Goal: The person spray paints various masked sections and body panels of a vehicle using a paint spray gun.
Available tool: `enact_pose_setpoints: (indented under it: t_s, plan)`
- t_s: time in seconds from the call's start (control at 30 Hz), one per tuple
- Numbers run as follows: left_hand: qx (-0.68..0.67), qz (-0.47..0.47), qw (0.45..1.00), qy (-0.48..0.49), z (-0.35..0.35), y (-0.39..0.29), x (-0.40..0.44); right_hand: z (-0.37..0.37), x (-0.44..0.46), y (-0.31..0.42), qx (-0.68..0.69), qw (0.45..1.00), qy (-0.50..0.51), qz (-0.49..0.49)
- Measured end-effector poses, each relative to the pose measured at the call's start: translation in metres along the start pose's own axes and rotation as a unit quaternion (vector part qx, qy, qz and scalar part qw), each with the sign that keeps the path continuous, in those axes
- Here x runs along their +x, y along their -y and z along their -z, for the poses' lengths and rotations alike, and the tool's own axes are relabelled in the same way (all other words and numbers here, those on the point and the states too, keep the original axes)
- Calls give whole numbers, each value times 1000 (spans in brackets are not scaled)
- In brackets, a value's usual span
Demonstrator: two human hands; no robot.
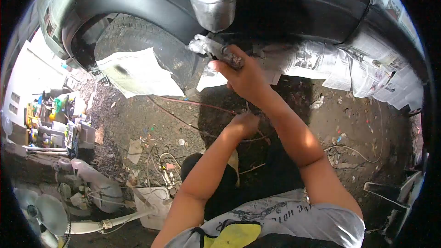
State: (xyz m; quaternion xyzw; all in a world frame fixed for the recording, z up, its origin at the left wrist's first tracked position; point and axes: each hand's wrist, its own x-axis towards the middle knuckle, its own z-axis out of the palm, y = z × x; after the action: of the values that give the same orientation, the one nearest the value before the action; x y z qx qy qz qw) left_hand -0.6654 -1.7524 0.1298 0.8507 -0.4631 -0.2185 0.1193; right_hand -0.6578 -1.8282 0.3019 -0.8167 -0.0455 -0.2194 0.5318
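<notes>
My right hand is wrapped round the handle of a spray gun, its metal cup on top. The gun's nozzle end points left, close to the dark car body panel. Lower down, my left hand is closed on a thin reddish air hose, below the gun. Its fingers are partly hidden. Part of the hose trails left over the ground.
Newspaper covers the panel's lower edge, and a sheet hangs over the tyre. A fan stands lower left, near a cluttered crate. A cable lies on the littered dirt floor at right.
</notes>
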Motion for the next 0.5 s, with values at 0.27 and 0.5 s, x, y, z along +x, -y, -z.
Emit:
enact_pose_setpoints:
  t_s: [0.27, 0.5]
  plan:
    - [22, -38, 998, 50, 14, -20, 9, 56, 0, -28, -7, 988, -152, 9]
    - [53, -101, 991, 72, 0, -29, 45, 165, -43, -25, -84, 956, -272, -76]
